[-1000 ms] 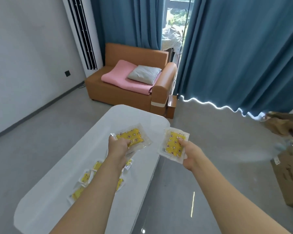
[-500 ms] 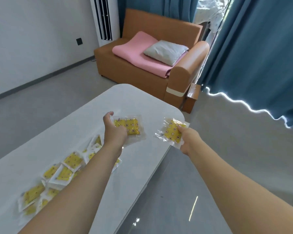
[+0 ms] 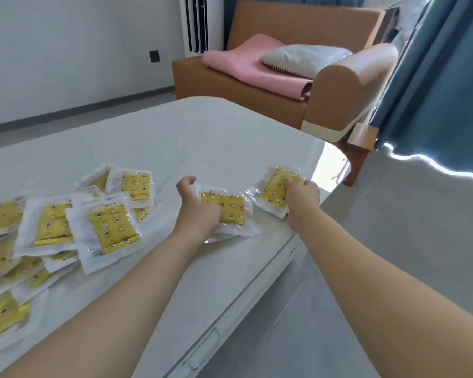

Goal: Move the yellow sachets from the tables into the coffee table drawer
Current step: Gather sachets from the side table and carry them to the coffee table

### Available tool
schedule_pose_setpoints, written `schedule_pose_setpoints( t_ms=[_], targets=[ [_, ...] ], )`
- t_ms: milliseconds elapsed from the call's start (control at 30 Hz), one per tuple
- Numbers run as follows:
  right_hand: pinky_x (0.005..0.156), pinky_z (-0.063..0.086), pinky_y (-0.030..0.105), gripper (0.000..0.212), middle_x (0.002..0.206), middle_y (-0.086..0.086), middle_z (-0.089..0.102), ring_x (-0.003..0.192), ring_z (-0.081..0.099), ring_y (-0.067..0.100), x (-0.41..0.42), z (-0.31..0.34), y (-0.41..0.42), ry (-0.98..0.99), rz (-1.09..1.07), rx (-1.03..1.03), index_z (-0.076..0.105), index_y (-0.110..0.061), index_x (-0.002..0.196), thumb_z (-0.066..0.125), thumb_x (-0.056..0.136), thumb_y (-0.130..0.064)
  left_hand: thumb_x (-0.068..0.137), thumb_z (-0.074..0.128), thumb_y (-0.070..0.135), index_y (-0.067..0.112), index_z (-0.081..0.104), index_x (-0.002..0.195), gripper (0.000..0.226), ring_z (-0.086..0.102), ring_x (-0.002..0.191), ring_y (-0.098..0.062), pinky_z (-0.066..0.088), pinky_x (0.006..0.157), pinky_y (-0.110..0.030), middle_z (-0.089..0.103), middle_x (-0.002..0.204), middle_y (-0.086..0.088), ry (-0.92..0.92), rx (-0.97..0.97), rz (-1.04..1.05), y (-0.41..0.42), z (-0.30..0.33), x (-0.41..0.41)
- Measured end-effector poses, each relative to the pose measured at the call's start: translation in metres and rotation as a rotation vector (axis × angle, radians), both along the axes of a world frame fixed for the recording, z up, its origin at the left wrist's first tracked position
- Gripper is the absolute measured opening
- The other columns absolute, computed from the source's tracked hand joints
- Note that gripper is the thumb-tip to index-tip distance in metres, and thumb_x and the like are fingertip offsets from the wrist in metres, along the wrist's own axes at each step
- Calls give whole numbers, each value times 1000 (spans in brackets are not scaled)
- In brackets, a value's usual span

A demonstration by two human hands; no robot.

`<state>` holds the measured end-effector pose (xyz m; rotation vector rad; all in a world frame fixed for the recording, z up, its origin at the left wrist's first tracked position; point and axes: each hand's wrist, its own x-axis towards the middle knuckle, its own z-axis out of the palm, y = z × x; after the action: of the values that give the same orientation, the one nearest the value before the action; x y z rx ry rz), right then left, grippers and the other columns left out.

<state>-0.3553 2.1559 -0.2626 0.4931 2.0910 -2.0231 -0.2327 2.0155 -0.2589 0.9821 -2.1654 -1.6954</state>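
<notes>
My left hand (image 3: 195, 211) grips a yellow sachet (image 3: 227, 207) in clear wrapping, low over the white coffee table (image 3: 180, 137). My right hand (image 3: 302, 199) holds a second yellow sachet (image 3: 272, 190) just to the right, near the table's right edge. A heap of several more yellow sachets (image 3: 109, 229) lies on the table top to the left of my left arm. A closed drawer front (image 3: 200, 353) with a handle shows on the table's near side, below my arms.
An orange sofa (image 3: 336, 91) with a pink blanket (image 3: 246, 64) and a grey cushion (image 3: 303, 60) stands behind the table. Blue curtains (image 3: 437, 77) hang at the right. Grey floor (image 3: 393, 227) lies right of the table.
My view has come closer and lower to the table. Both hands have sunk with their sachets to just above the table top, and the heap at the left looms larger.
</notes>
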Motion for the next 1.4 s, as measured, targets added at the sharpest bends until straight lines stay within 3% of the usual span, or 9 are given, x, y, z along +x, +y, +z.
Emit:
schedule_pose_setpoints(
  t_ms=[100, 200, 300, 367, 500, 733, 1000, 1200, 1400],
  targets=[
    [62, 39, 27, 14, 82, -1, 46, 66, 44, 16, -12, -17, -4, 113, -17, 62, 48, -11, 102, 52, 96, -23, 86, 45, 3, 35, 23, 137, 64, 52, 78, -16, 45, 70, -33, 46, 92, 7, 26, -41, 8, 5, -8, -12],
    [59, 38, 25, 21, 87, -6, 46, 73, 49, 15, -12, -21, -8, 242, 0, 186, 46, -9, 117, 47, 99, -20, 82, 43, 8, 34, 27, 138, 63, 56, 94, -28, 47, 85, -39, 54, 104, -3, -52, -120, -2, 10, -13, -18],
    [86, 32, 20, 55, 128, 1, 51, 115, 51, 20, -5, -24, -8, 353, 47, 239, 21, -13, 153, 43, 103, -16, 84, 51, 8, 27, 30, 145, 67, 38, 125, -32, 33, 102, -40, 38, 139, -9, -83, -423, 105, 11, -22, -19],
    [90, 27, 19, 64, 147, 5, 41, 134, 40, 21, -3, -26, -10, 372, 86, 248, 7, -16, 157, 42, 103, -14, 85, 55, 8, 28, 34, 144, 66, 34, 127, -31, 29, 102, -41, 30, 143, -6, -15, -567, 149, 14, -29, -16],
    [119, 14, 25, 66, 163, 1, 14, 150, 14, 16, -8, -34, -12, 448, 105, 305, 4, -12, 157, 40, 102, -10, 85, 55, 7, 27, 47, 133, 53, 38, 123, -27, 27, 97, -37, 38, 137, -2, 60, -687, 157, 14, -41, -18],
    [121, 21, 37, 60, 161, -3, 21, 148, 19, 15, 2, -34, -5, 484, 25, 183, 19, -16, 155, 40, 99, -15, 92, 50, 16, 24, 52, 125, 34, 43, 118, -23, 24, 99, -34, 48, 128, 2, 209, -578, 232, 12, -42, -18],
    [109, 13, 14, 50, 161, -8, 18, 147, 13, 5, 94, -69, 43, 662, 208, 335, 29, -18, 152, 38, 103, -15, 96, 47, 14, 13, 42, 138, 42, 30, 132, -25, 26, 108, -33, 36, 144, -6, 203, -451, 170, 29, -37, 34],
    [110, 24, 20, 40, 146, -4, 40, 136, 32, 8, 158, -113, 54, 878, 248, 444, 50, -15, 135, 45, 97, -4, 86, 46, -1, 12, 52, 125, 41, 39, 115, -19, 27, 94, -16, 45, 129, -2, 376, -924, -166, 77, -55, 152],
    [102, 38, 20, 39, 128, -12, 53, 116, 49, 1, 199, -120, 49, 763, 646, 518, 59, -18, 125, 39, 95, -2, 68, 43, 2, 10, 66, 87, 31, 54, 81, -26, 50, 72, -35, 61, 90, -2, 263, -1145, -347, 84, -111, 214]
  ],
)
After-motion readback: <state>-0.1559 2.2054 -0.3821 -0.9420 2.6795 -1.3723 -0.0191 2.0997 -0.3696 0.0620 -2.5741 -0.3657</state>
